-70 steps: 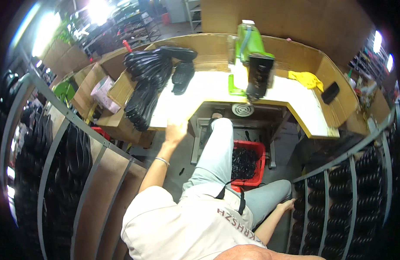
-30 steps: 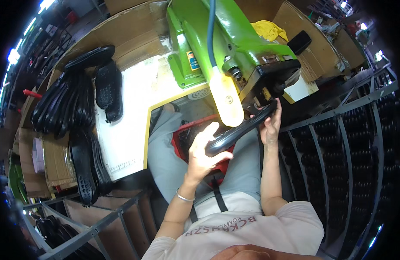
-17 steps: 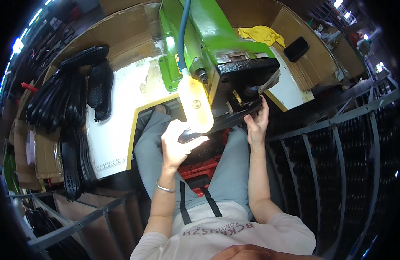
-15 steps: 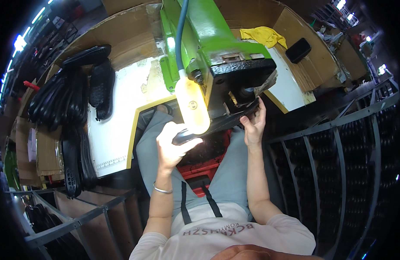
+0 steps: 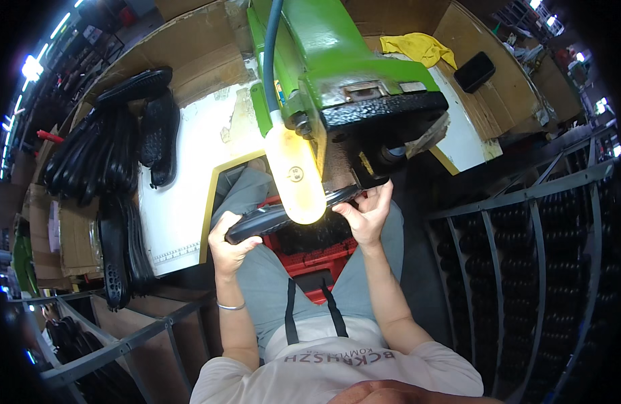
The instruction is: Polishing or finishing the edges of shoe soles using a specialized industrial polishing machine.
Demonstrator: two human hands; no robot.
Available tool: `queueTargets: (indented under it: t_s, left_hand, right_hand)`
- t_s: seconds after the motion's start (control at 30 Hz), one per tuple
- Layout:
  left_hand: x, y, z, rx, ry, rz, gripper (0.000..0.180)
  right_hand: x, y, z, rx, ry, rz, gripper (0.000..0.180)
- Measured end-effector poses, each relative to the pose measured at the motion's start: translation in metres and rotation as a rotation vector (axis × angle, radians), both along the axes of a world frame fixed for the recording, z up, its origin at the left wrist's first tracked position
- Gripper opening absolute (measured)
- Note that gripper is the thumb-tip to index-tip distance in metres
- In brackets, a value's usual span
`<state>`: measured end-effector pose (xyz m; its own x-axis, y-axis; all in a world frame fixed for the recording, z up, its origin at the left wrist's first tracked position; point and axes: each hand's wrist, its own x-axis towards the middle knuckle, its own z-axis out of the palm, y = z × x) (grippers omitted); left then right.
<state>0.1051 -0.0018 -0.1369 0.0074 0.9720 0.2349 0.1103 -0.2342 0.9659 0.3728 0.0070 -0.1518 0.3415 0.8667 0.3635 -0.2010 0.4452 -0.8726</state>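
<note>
A black shoe sole point(image 5: 263, 223) spans the space between my two hands, under the head of a green machine point(image 5: 354, 57). My left hand point(image 5: 230, 244) grips its left end, thumb on the near side. At the other end my right hand point(image 5: 368, 214) pinches the sole between thumb and fingers, just below the machine's black head point(image 5: 384, 114). A glowing yellow-white lamp point(image 5: 296, 176) on a cable hangs in front of the sole and hides part of its middle.
Black soles point(image 5: 98, 151) lie heaped on the white table point(image 5: 182, 202) at left, inside cardboard walls. A yellow cloth point(image 5: 418, 48) and a black phone-like slab point(image 5: 474, 72) rest at right. Metal racks point(image 5: 485, 249) flank me; a red crate point(image 5: 304, 262) sits below between my legs.
Both hands have shifted left with the sole, the right one also slightly nearer to me. More of the sole's left part now shows beside the lamp.
</note>
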Motion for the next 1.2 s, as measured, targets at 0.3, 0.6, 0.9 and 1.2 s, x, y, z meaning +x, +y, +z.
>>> queueTargets:
  t_s: [0.3, 0.6, 0.9, 1.2]
  left_hand:
    - [0.003, 0.002, -0.022, 0.124, 0.595, -0.096, 0.044]
    - [0.107, 0.019, -0.037, 0.169, 0.144, -0.079, 0.027]
    - [0.15, 0.003, -0.081, -0.056, -0.367, 0.054, 0.031]
    - [0.155, 0.008, -0.066, 0.003, -0.328, 0.096, 0.037]
  right_hand:
    - [-0.023, -0.001, -0.022, 0.144, -0.295, -0.153, 0.089]
    - [0.004, 0.0, -0.031, 0.093, -0.59, -0.313, 0.071]
    - [0.001, -0.036, -0.151, -0.55, 0.62, 0.463, 0.052]
    - [0.042, -0.033, -0.094, -0.537, 0.479, -0.001, 0.06]
